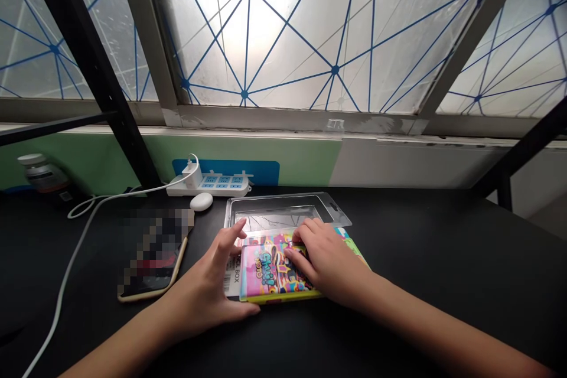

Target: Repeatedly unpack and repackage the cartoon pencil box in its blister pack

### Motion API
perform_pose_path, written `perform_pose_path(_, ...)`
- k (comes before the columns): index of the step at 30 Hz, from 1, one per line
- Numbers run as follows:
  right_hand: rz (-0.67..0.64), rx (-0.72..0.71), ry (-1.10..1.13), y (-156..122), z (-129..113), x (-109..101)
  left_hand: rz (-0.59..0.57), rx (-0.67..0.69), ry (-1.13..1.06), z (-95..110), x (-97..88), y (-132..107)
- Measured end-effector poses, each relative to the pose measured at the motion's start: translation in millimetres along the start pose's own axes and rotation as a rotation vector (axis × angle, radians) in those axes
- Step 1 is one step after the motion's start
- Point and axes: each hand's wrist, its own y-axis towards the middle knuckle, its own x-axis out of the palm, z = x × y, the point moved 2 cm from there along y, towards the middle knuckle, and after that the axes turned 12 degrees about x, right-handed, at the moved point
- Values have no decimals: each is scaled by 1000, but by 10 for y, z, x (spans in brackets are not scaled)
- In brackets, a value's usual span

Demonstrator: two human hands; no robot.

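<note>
The step in hand looks to be steadying and handling the box (274, 269), which lies flat, printed face up, near the middle of the table (443, 271), a little toward 6 o'clock from the clear tray (279, 215). The left hand (208, 277) spans the box's 9 o'clock end, thumb and fingers spread well apart, the thumb along the near corner and the index finger raised by the far one. The right hand (323, 257) rests over the box's 3 o'clock half with fingers bent and the thumb on the print; whether its fingertips pinch anything I cannot tell. The next move, I judge, calls for the left hand to hold that end firm while the right works at the top face without pushing the box askew. The long axis runs roughly from 9 to 3 o'clock, the 3 o'clock end tipped slightly toward 2. The big lettering sits at the 9 o'clock end and runs along the short side. A card (232, 279) with a barcode peeks out at that end, apparently beneath the box. The phone (153, 274) lies apart, beyond the left hand toward 10 o'clock.
</note>
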Motion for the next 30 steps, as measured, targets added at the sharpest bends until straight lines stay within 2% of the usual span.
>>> perform_pose_path(4, 54, -9, 2, 15, -6, 38, 9, -25, -45, 10, -7, -6)
perform_pose_path(8, 227, -49, 40, 30, 8, 40, 22, -40, -26, 4, -9, -6)
perform_pose_path(12, 457, -185, 46, -74, 6, -55, -4, -73, 35, 18, -81, 20)
perform_pose_path(14, 510, -290, 44, -194, -7, -174, -27, -63, 36, 42, -152, 48)
perform_pose_path(16, 425, -388, 82, -334, -20, -335, -72, -22, 2, 65, -225, 78)
perform_pose_path(18, 181, -433, 185, -464, -17, -513, -107, 8, -43, 71, -285, 97)
perform_pose_path(20, -111, -378, 295, -562, 28, -670, -119, 0, -52, 60, -318, 101)
perform_pose_path(22, -343, -251, 337, -611, 139, -768, -132, -22, -19, 54, -318, 92)
perform_pose_path(24, -425, -127, 351, -607, 322, -794, -176, -36, 34, 71, -293, 79)
perform_pose_path(26, -409, -63, 372, -571, 556, -743, -222, -44, 85, 106, -265, 69)
perform_pose_path(30, -477, -17, 378, -537, 986, -467, -208, -15, 137, 175, -245, 68)
